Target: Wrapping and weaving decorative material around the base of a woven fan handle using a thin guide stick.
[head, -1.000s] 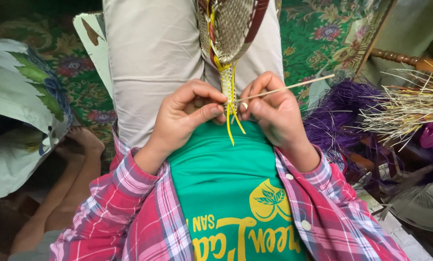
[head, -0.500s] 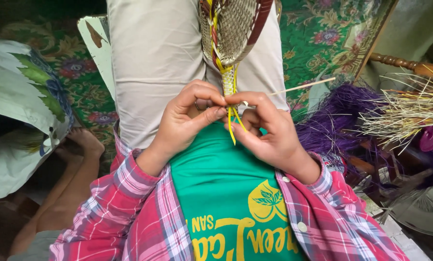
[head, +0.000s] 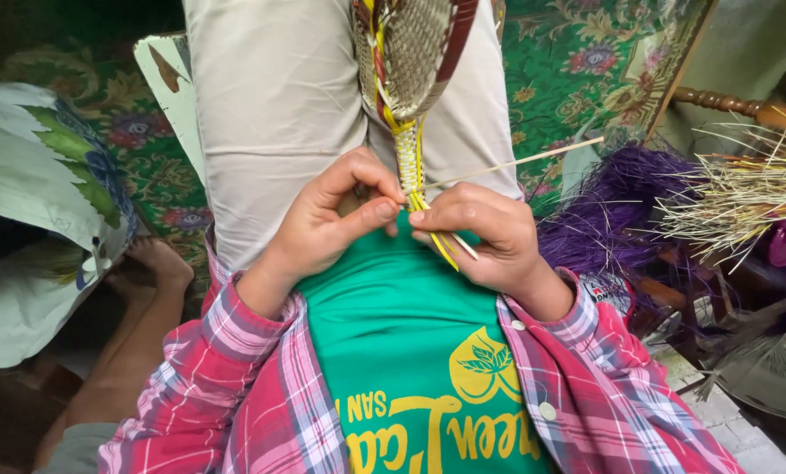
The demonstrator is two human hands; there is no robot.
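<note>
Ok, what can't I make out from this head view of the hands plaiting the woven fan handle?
- Woven straw fan with dark red rim: upper part cut off by the top edge.
- Plaited yellow-and-tan handle: its lower end is hidden between the left hand and right hand.
- Thin pale stick: its near end is covered by right-hand fingers.
- Purple fibre bundle: partly hidden behind the pale straw bundle.

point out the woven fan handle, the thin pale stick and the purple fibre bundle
woven fan handle [head: 408, 162], head view, on the plaited neck just above the fingers
thin pale stick [head: 533, 160], head view, on its free length right of the hands
purple fibre bundle [head: 617, 211], head view, on the middle of the mass
</note>
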